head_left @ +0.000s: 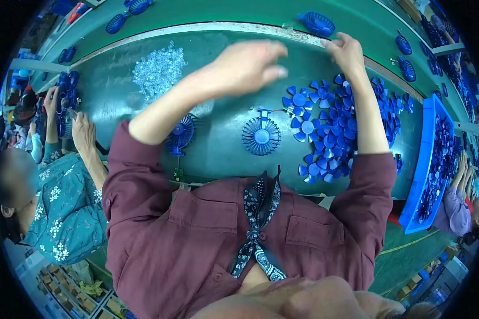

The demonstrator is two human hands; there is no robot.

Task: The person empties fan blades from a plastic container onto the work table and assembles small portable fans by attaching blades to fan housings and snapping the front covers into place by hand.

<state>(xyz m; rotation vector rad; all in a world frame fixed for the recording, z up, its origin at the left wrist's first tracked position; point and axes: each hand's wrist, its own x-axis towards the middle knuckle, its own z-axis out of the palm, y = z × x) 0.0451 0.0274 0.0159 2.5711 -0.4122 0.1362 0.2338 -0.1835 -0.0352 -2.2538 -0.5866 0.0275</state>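
Note:
My left hand [253,64] is raised over the middle of the green work surface, blurred by motion. Its thumb and fingers are apart, and I see nothing between them. At the far edge, my right hand [347,53] has loosely bent fingers with nothing visible in them, just nearer than a blue fan body [318,24] beyond the pale rim. Below my hands lies a blue fan [261,136] with a round grille and a wire at its top. Another blue fan [181,132] is partly hidden by my left forearm. Many blue fan blades [330,133] are heaped under my right forearm.
Small clear pieces [159,70] lie piled at the left. A blue bin [428,159] of small blue parts stands at the right. Past the pale rim [218,26], more fan bodies lie on the green belt [186,13]. A co-worker's hand [83,133] is at the left.

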